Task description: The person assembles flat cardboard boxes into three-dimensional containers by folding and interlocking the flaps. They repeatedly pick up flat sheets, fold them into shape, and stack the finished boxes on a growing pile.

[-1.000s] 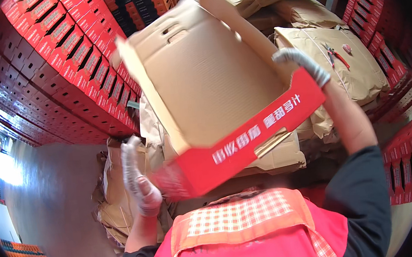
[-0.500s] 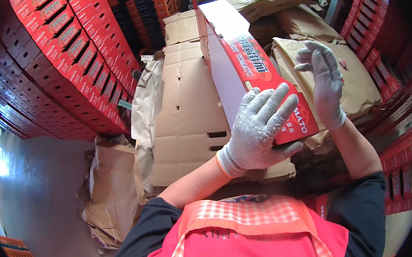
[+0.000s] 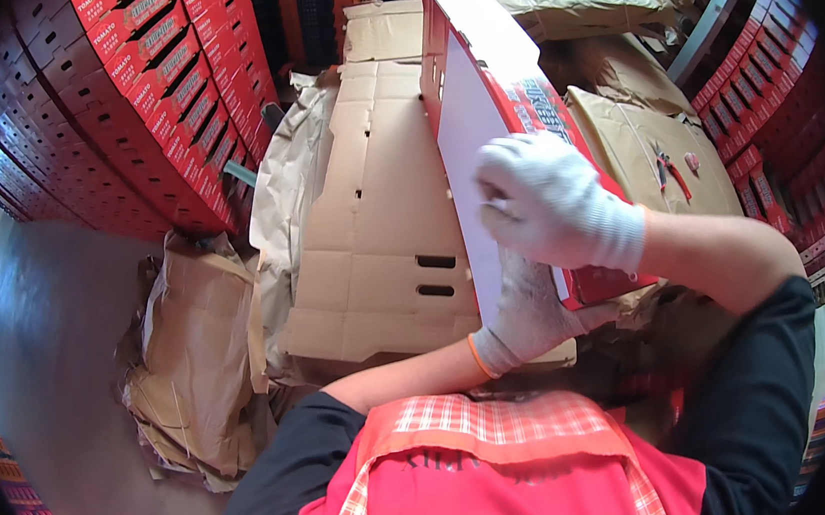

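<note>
A red printed cardboard box (image 3: 461,142) with a white inner face leans lengthwise in front of me, its near end close to my body. My left hand (image 3: 525,318), in a grey-white knit glove, is at that near end. Its thumb lies along the lower edge, and its fingers are mostly hidden behind my other hand. My right hand (image 3: 552,198), gloved too, crosses over the box and the left hand with its fingers curled in. Whether anything is inside that closed hand I cannot make out. Beneath the box lies flat brown cardboard (image 3: 368,212) with slots.
Red-handled pliers (image 3: 670,173) and a small pinkish object (image 3: 692,163) rest on a paper-wrapped bundle (image 3: 621,135) at right. Tall stacks of red boxes (image 3: 152,74) rise at left, others (image 3: 756,81) at right. Crumpled brown paper (image 3: 196,351) lies on the floor at left.
My right hand has swung left from beside the box to over it, its fingers now curled. The pliers have come into sight. The view has shifted slightly.
</note>
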